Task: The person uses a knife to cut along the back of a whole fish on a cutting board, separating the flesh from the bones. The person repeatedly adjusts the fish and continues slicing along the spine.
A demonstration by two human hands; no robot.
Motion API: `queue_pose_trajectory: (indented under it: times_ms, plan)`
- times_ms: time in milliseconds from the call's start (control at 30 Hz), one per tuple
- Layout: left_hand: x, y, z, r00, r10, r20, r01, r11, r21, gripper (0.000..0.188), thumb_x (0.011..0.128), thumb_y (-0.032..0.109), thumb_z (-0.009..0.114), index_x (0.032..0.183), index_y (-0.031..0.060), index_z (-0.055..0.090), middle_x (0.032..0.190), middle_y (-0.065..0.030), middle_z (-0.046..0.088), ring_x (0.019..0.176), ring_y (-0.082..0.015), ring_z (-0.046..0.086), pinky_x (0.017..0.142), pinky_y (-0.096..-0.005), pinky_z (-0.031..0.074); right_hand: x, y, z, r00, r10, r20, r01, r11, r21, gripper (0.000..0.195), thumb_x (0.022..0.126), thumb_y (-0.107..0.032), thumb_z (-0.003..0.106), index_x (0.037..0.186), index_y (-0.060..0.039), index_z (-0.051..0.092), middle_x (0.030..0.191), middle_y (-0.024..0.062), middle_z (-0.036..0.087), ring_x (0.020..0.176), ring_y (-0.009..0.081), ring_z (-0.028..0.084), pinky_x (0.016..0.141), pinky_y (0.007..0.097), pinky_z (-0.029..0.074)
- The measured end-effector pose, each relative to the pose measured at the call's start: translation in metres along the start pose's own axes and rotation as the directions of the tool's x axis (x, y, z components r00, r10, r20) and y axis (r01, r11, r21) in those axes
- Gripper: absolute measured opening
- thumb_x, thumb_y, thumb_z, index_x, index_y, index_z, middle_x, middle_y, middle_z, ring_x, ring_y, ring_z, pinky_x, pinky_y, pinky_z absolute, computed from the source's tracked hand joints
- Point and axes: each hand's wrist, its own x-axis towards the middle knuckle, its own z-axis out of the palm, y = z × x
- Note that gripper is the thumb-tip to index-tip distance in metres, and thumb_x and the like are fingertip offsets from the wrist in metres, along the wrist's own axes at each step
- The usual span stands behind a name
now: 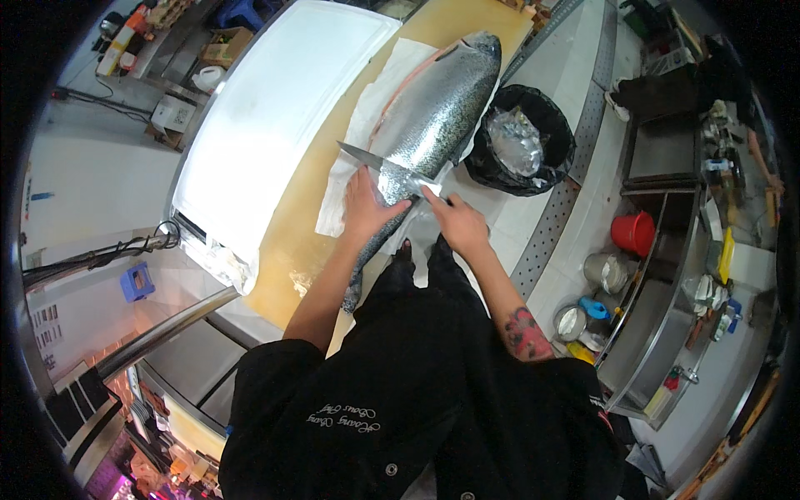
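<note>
A large whole fish with silvery, speckled skin (431, 112) lies on white paper (390, 81) on a yellowish cutting board (294, 219), its head away from me and its tail towards me. My right hand (459, 219) grips the handle of a kitchen knife (375, 161), whose blade lies across the narrowing rear part of the body. My left hand (369, 206) rests against the fish just on my side of the blade, thumb spread over the skin, fingers beside the belly edge. A pinkish cut line runs along the belly. Most of the knife's handle is hidden by my right hand.
A bright white lid or tray (269, 125) stands left of the board. Right of the fish is a bin lined with a black bag (553, 147), holding clear plastic. Further right are a red bucket (633, 232), metal pots and a steel sink unit (647, 325). A person stands at the upper right.
</note>
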Motion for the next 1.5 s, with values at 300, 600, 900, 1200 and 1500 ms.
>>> queue_pose_trajectory:
  times_ms: [300, 600, 900, 1200, 1500]
  plan:
    - [0.001, 0.008, -0.005, 1.000, 0.005, 0.008, -0.005, 0.998, 0.056, 0.130, 0.062, 0.057, 0.092, 0.154, -0.0064, 0.027, 0.147, -0.0305, 0.040, 0.137, -0.0473, 0.040, 0.115, -0.0540, 0.033, -0.072, 0.039, -0.011, 0.990, 0.130, 0.049, -0.134, 0.987, 0.094, 0.063, 0.094, -0.017, 0.062, 0.151, -0.0428, 0.050, 0.098, 0.0092, 0.062, 0.085, 0.0312, 0.070, 0.068, 0.0455, 0.059]
    - [0.008, 0.008, -0.006, 1.000, 0.008, 0.013, -0.008, 1.000, 0.018, 0.132, 0.061, 0.056, 0.094, 0.155, -0.0062, 0.026, 0.147, -0.0300, 0.038, 0.136, -0.0472, 0.042, 0.114, -0.0550, 0.036, 0.008, 0.010, 0.012, 0.992, 0.022, -0.124, -0.014, 0.997, 0.070, 0.066, 0.092, -0.018, 0.065, 0.151, -0.0419, 0.050, 0.099, 0.0098, 0.063, 0.083, 0.0327, 0.070, 0.068, 0.0459, 0.058]
    - [0.020, 0.015, -0.005, 0.999, -0.017, 0.046, 0.020, 0.996, -0.085, 0.135, 0.059, 0.055, 0.095, 0.155, -0.0067, 0.023, 0.144, -0.0304, 0.039, 0.133, -0.0483, 0.043, 0.111, -0.0558, 0.039, -0.007, 0.035, -0.003, 0.994, -0.002, -0.109, 0.005, 1.000, 0.030, 0.064, 0.094, -0.019, 0.062, 0.153, -0.0415, 0.047, 0.100, 0.0105, 0.064, 0.080, 0.0318, 0.070, 0.067, 0.0443, 0.059]
    - [0.031, 0.018, -0.007, 0.996, 0.092, 0.010, -0.093, 0.994, 0.062, 0.135, 0.060, 0.056, 0.094, 0.154, -0.0096, 0.022, 0.141, -0.0301, 0.043, 0.132, -0.0457, 0.044, 0.110, -0.0548, 0.039, -0.045, 0.057, -0.011, 0.990, 0.143, 0.007, -0.143, 0.987, 0.075, 0.060, 0.097, -0.022, 0.062, 0.152, -0.0418, 0.048, 0.100, 0.0096, 0.064, 0.079, 0.0315, 0.069, 0.065, 0.0454, 0.058]
    - [0.038, 0.020, -0.008, 0.997, 0.028, 0.078, -0.029, 0.999, 0.013, 0.136, 0.062, 0.054, 0.094, 0.156, -0.0100, 0.020, 0.143, -0.0303, 0.041, 0.132, -0.0471, 0.044, 0.112, -0.0552, 0.038, 0.034, 0.020, -0.012, 0.995, 0.080, -0.053, -0.076, 0.995, 0.065, 0.062, 0.096, -0.017, 0.061, 0.152, -0.0413, 0.048, 0.105, 0.0095, 0.064, 0.089, 0.0331, 0.070, 0.075, 0.0452, 0.058]
